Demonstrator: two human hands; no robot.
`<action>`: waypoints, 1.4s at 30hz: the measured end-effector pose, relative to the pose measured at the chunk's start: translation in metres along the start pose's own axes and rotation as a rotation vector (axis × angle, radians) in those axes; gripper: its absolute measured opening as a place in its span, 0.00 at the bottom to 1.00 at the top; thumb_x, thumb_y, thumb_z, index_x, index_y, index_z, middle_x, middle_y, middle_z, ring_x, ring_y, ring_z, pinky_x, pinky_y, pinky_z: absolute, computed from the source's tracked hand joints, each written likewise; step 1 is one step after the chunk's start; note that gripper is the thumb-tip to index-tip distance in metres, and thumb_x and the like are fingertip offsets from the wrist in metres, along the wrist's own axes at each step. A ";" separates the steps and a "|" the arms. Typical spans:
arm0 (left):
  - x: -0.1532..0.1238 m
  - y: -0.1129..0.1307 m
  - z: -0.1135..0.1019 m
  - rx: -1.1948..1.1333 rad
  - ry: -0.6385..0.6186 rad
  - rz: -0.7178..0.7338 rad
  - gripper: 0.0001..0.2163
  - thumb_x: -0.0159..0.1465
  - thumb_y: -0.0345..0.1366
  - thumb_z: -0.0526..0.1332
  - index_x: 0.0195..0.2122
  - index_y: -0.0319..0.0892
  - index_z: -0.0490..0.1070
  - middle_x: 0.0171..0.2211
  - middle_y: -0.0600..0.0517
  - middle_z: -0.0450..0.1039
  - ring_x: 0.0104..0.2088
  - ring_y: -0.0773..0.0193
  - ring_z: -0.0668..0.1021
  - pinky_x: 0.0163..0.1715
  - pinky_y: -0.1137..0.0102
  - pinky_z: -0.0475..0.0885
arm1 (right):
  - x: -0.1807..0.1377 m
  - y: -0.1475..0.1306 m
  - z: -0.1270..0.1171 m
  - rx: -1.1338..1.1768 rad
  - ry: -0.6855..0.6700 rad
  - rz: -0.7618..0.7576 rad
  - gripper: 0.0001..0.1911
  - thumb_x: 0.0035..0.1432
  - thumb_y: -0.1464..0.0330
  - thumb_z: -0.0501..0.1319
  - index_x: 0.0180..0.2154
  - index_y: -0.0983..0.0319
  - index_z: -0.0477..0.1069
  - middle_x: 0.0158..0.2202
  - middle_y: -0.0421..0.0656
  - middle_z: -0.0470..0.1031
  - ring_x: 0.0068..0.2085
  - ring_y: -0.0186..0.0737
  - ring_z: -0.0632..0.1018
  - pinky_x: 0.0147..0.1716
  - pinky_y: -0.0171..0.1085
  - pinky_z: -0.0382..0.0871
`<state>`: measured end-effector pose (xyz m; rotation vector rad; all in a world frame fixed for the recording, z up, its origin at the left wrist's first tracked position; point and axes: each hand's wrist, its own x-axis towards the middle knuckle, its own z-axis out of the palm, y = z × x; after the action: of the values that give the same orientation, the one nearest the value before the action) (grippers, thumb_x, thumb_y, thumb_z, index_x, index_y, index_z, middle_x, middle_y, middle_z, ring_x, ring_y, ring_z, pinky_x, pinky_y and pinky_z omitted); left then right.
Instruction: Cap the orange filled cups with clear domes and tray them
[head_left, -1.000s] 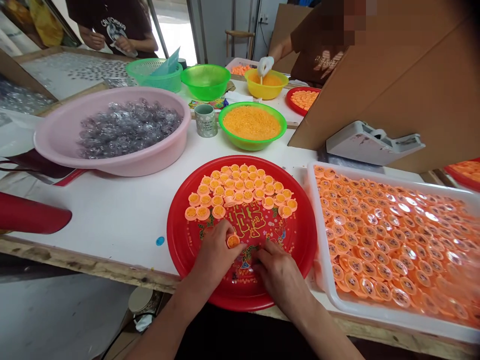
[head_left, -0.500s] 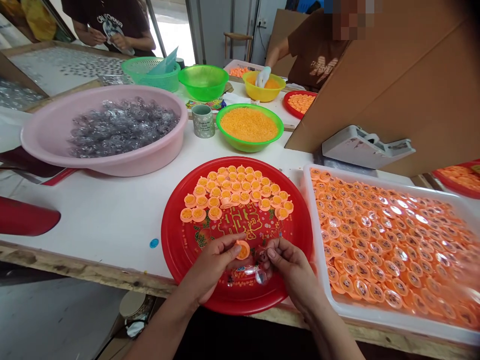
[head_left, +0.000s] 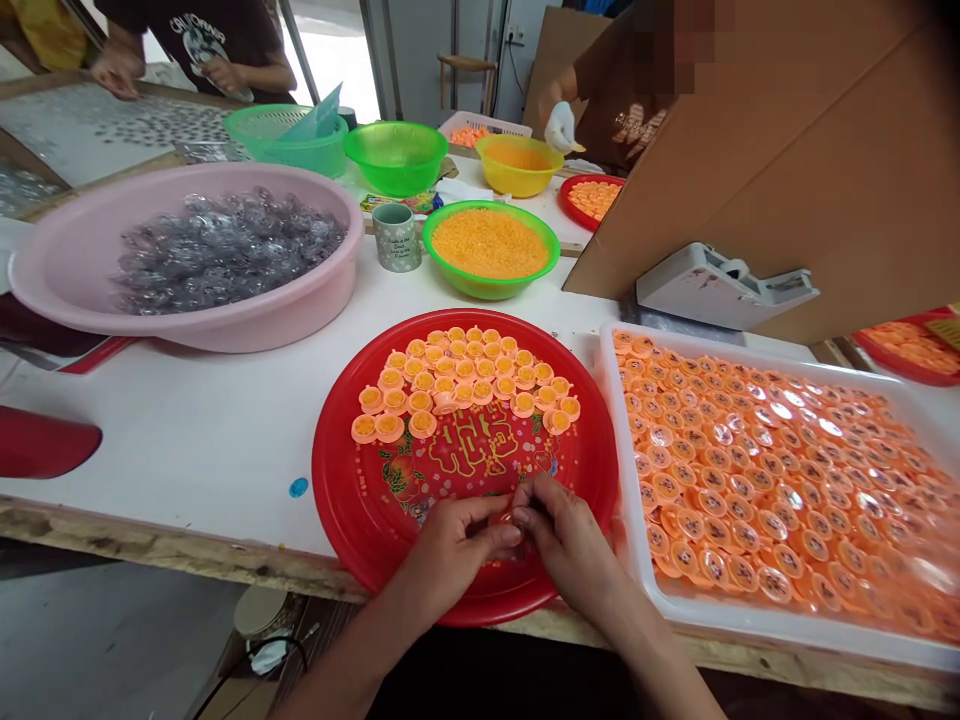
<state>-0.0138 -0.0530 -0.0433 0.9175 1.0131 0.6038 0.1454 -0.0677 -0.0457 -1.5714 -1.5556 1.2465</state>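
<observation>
Over the near part of a round red tray (head_left: 352, 500), my left hand (head_left: 450, 555) and my right hand (head_left: 574, 545) meet fingertip to fingertip. Together they pinch a small orange cup (head_left: 504, 522), mostly hidden by the fingers; a clear lid may be pressed on it, but I cannot tell. Several small orange cups (head_left: 465, 385) filled with yellow grains lie in rows on the far half of the red tray.
A white tray (head_left: 750, 615) of capped orange cups is at right. Behind are a pink basin (head_left: 315, 300) of clear lids, a green bowl (head_left: 491, 290) of yellow grains, a mug (head_left: 396, 238), a white device (head_left: 720, 285) and cardboard (head_left: 787, 140). Other people work at the far end.
My left hand lifted an orange cup from the tray and my right hand took up a clear lid; both hands have now closed together around the cup. The view shifted slightly.
</observation>
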 end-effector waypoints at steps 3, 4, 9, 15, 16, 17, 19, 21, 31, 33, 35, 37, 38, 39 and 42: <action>0.001 -0.004 0.002 0.123 0.036 0.101 0.10 0.54 0.37 0.67 0.37 0.40 0.80 0.30 0.50 0.80 0.35 0.54 0.81 0.39 0.64 0.77 | -0.005 -0.001 0.007 -0.014 0.098 -0.063 0.08 0.61 0.74 0.55 0.29 0.60 0.65 0.28 0.39 0.72 0.30 0.36 0.73 0.30 0.33 0.66; 0.001 -0.006 0.003 0.116 0.077 0.127 0.11 0.55 0.36 0.66 0.38 0.40 0.80 0.33 0.49 0.81 0.36 0.54 0.81 0.39 0.64 0.77 | -0.007 0.001 0.010 -0.015 0.140 -0.082 0.07 0.62 0.73 0.55 0.30 0.59 0.66 0.30 0.40 0.73 0.31 0.36 0.74 0.31 0.33 0.67; -0.003 -0.011 0.006 -0.002 0.212 0.206 0.11 0.55 0.34 0.66 0.40 0.42 0.78 0.36 0.50 0.82 0.37 0.58 0.82 0.39 0.69 0.78 | -0.017 0.010 0.019 0.081 0.268 -0.099 0.05 0.63 0.71 0.56 0.34 0.59 0.69 0.29 0.39 0.72 0.29 0.36 0.75 0.30 0.33 0.69; -0.006 -0.010 0.008 0.042 0.251 0.288 0.10 0.57 0.32 0.66 0.41 0.46 0.79 0.33 0.55 0.81 0.31 0.66 0.81 0.33 0.76 0.78 | -0.022 0.012 0.020 0.072 0.272 -0.156 0.06 0.63 0.73 0.55 0.34 0.59 0.67 0.27 0.39 0.72 0.28 0.35 0.74 0.28 0.33 0.69; -0.007 -0.010 0.008 0.054 0.255 0.292 0.10 0.57 0.31 0.66 0.41 0.46 0.79 0.33 0.55 0.81 0.32 0.66 0.81 0.33 0.76 0.77 | -0.022 0.011 0.021 0.028 0.295 -0.191 0.06 0.63 0.73 0.55 0.34 0.59 0.67 0.27 0.39 0.71 0.28 0.35 0.74 0.28 0.32 0.69; -0.007 -0.010 0.009 0.063 0.256 0.294 0.11 0.57 0.31 0.66 0.41 0.46 0.79 0.33 0.55 0.81 0.32 0.66 0.81 0.33 0.77 0.77 | -0.023 0.010 0.022 -0.023 0.324 -0.233 0.07 0.64 0.74 0.54 0.34 0.59 0.67 0.28 0.39 0.71 0.28 0.35 0.73 0.28 0.32 0.68; -0.008 -0.012 0.010 0.064 0.250 0.295 0.12 0.56 0.30 0.65 0.42 0.46 0.79 0.33 0.55 0.80 0.32 0.66 0.81 0.33 0.77 0.77 | -0.025 0.007 0.025 -0.114 0.380 -0.315 0.09 0.64 0.76 0.52 0.34 0.59 0.66 0.29 0.39 0.70 0.29 0.34 0.72 0.28 0.32 0.67; -0.009 -0.013 0.011 0.032 0.238 0.283 0.14 0.56 0.29 0.64 0.43 0.46 0.78 0.34 0.55 0.81 0.33 0.65 0.81 0.34 0.76 0.77 | -0.025 0.005 0.028 -0.155 0.394 -0.366 0.11 0.64 0.78 0.50 0.34 0.59 0.65 0.30 0.39 0.69 0.29 0.34 0.72 0.29 0.32 0.66; -0.003 -0.008 0.004 -0.248 0.281 0.138 0.11 0.53 0.31 0.68 0.38 0.42 0.77 0.35 0.52 0.79 0.39 0.63 0.78 0.40 0.74 0.72 | -0.023 0.007 0.027 0.056 0.299 -0.150 0.14 0.63 0.68 0.60 0.51 0.54 0.67 0.42 0.41 0.73 0.38 0.37 0.76 0.35 0.33 0.73; -0.004 -0.007 0.002 -0.263 0.313 0.134 0.11 0.52 0.31 0.68 0.38 0.42 0.77 0.36 0.52 0.79 0.39 0.63 0.78 0.40 0.74 0.72 | -0.020 0.010 0.027 0.115 0.264 -0.108 0.15 0.61 0.67 0.61 0.50 0.55 0.68 0.41 0.42 0.74 0.37 0.38 0.77 0.34 0.33 0.74; -0.006 -0.008 0.002 -0.255 0.317 0.130 0.10 0.53 0.32 0.68 0.38 0.42 0.77 0.35 0.51 0.79 0.39 0.62 0.78 0.40 0.74 0.72 | -0.018 0.010 0.029 0.147 0.238 -0.082 0.11 0.60 0.67 0.62 0.46 0.57 0.70 0.39 0.41 0.76 0.37 0.38 0.78 0.34 0.34 0.74; -0.009 -0.008 0.002 -0.211 0.318 0.128 0.09 0.53 0.33 0.67 0.37 0.41 0.77 0.34 0.51 0.79 0.38 0.61 0.78 0.40 0.73 0.72 | -0.017 0.007 0.034 0.142 0.264 -0.089 0.08 0.58 0.69 0.62 0.42 0.58 0.71 0.35 0.40 0.76 0.34 0.37 0.78 0.33 0.33 0.73; -0.010 -0.008 0.002 -0.184 0.330 0.128 0.09 0.54 0.35 0.67 0.37 0.42 0.77 0.35 0.51 0.79 0.38 0.60 0.78 0.40 0.73 0.73 | -0.016 0.004 0.037 0.130 0.298 -0.100 0.07 0.57 0.71 0.62 0.40 0.58 0.71 0.34 0.40 0.76 0.33 0.37 0.77 0.33 0.33 0.72; -0.010 -0.008 0.002 -0.155 0.342 0.125 0.09 0.54 0.36 0.67 0.37 0.42 0.76 0.35 0.50 0.79 0.38 0.59 0.78 0.40 0.72 0.73 | -0.015 0.001 0.042 0.120 0.332 -0.114 0.08 0.56 0.73 0.61 0.40 0.58 0.71 0.34 0.40 0.77 0.33 0.37 0.77 0.33 0.33 0.72; -0.005 -0.006 -0.010 -0.047 0.332 0.098 0.13 0.56 0.43 0.66 0.40 0.43 0.75 0.39 0.49 0.79 0.39 0.56 0.79 0.39 0.68 0.76 | -0.007 -0.007 0.053 0.161 0.369 -0.099 0.11 0.52 0.77 0.60 0.38 0.60 0.70 0.33 0.40 0.76 0.33 0.37 0.76 0.32 0.33 0.71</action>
<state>-0.0253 -0.0562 -0.0490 0.8448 1.2485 0.8785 0.0957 -0.0837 -0.0586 -1.5006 -1.2506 0.9382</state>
